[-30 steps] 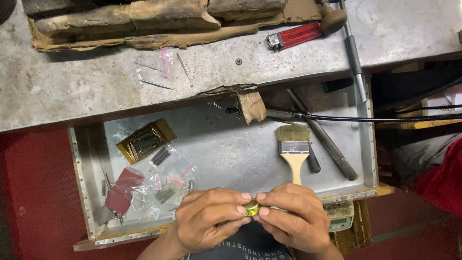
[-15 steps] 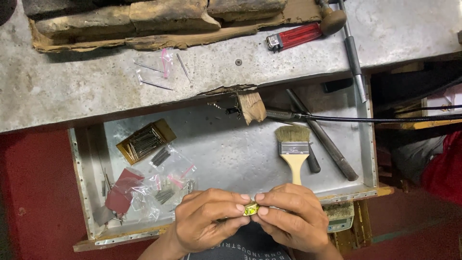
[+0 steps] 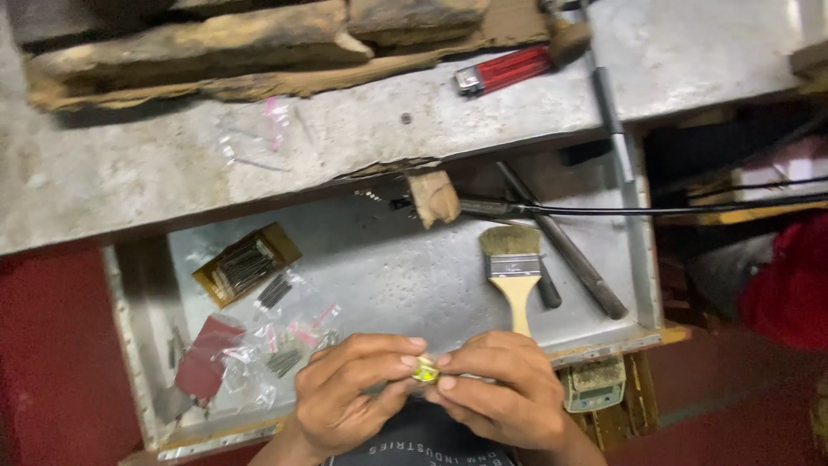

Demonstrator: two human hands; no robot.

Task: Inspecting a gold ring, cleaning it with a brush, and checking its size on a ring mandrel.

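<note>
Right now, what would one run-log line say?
left hand + right hand: pinching small yellow-green piece | over metal tray | paintbrush beside

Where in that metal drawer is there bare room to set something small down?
The drawer is bare in its middle, between the packet of pins and the paintbrush, above both hands. Its left side is crowded with small plastic bags; its right holds the brush and dark rods.

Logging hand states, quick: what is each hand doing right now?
Left hand: closed, fingertips pinching the small yellow-green piece.
Right hand: closed, pinching the same piece from the other side.
</note>
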